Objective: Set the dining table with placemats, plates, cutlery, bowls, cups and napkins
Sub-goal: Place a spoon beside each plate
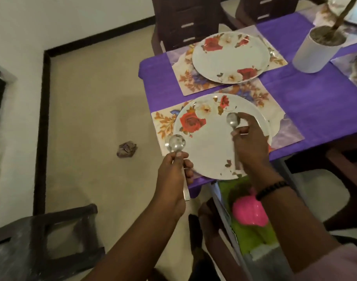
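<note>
Two floral placemats lie on the purple tablecloth [307, 102]. A white plate with red roses [206, 151] sits on the near placemat [165, 120]. A second rose plate [230, 57] sits on the far placemat [181, 78]. My left hand [173, 175] grips a steel spoon [176, 144] by its handle at the near plate's left edge, bowl pointing away. My right hand [248, 142] holds another steel spoon [232, 120] over the near plate, its handle running down toward me.
A white pot [313, 55] with soil and a stem stands on the table at the right. Dark chairs [185, 23] stand behind the table. A pink object [248, 213] lies on green below the table edge. A dark stool [52, 236] and crumpled wrapper [127, 149] are on the floor.
</note>
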